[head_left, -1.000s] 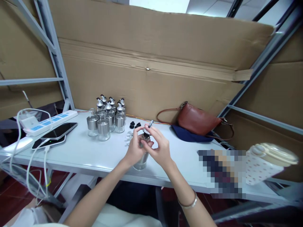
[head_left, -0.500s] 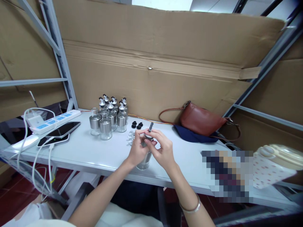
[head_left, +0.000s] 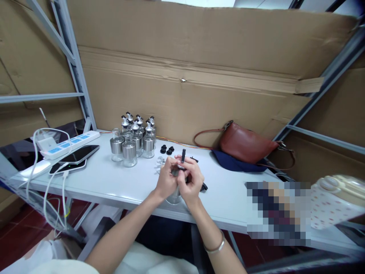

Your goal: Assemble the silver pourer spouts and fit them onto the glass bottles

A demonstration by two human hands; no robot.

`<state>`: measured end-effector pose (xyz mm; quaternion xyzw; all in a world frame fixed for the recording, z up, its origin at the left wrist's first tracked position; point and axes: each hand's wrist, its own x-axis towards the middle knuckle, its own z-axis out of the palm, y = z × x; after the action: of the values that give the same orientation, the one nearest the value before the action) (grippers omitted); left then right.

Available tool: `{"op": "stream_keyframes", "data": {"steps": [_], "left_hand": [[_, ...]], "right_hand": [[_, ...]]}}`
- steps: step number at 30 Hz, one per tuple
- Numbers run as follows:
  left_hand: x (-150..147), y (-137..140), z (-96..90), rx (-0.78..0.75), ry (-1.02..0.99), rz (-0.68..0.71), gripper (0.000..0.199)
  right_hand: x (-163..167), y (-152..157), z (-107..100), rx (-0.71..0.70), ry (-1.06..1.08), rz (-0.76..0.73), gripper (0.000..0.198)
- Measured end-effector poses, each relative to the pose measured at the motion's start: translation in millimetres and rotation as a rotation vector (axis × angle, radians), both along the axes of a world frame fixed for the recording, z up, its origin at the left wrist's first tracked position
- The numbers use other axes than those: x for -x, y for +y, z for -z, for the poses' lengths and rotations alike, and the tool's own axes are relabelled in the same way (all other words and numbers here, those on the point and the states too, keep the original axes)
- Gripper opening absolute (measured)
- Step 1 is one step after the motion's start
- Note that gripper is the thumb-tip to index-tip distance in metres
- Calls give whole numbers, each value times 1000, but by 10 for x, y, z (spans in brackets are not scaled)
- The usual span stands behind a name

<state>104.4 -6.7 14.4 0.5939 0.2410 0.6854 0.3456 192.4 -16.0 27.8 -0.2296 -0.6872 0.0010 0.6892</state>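
In front of me stands a glass bottle (head_left: 173, 198), its upper part mostly hidden by my fingers. A pourer cap (head_left: 183, 155) with a dark lever sticks up from its top. My left hand (head_left: 167, 178) is closed round the bottle's neck, fingertips touching the cap's base. My right hand (head_left: 191, 178) is closed on the cap from the other side, thumb below and fingers curled over it. Small black stoppers (head_left: 167, 149) and clear plastic pieces (head_left: 160, 163) lie beyond my hands. Black parts (head_left: 204, 187) show partly behind my right hand.
Several glass bottles with steel bands (head_left: 129, 150), most with pourers, stand at the back left. Further left are a power strip (head_left: 72, 144), phones (head_left: 78, 155) and cables. A brown bag (head_left: 246, 144) rests on a dark blue cloth (head_left: 235, 163). A dotted container (head_left: 330, 203) is at right.
My right hand has turned inward round the cap and its forearm has swung left. Black parts behind it have come into view. My left hand stays at the bottle's neck.
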Motion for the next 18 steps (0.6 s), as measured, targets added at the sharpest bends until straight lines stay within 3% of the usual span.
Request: {"op": "stream_keyframes", "data": {"steps": [9,14,18], "left_hand": [[3,-6,-43,-20,42,-42,30],[67,-64,6,-66,101,-111,33],[260,-84,78,-85,212,-206,31]], "right_hand": [[60,-33,76,73,172,46,36],[64,-158,86,110,21,1,26],[-114,-214,182,165,-82,-28,46]]}}
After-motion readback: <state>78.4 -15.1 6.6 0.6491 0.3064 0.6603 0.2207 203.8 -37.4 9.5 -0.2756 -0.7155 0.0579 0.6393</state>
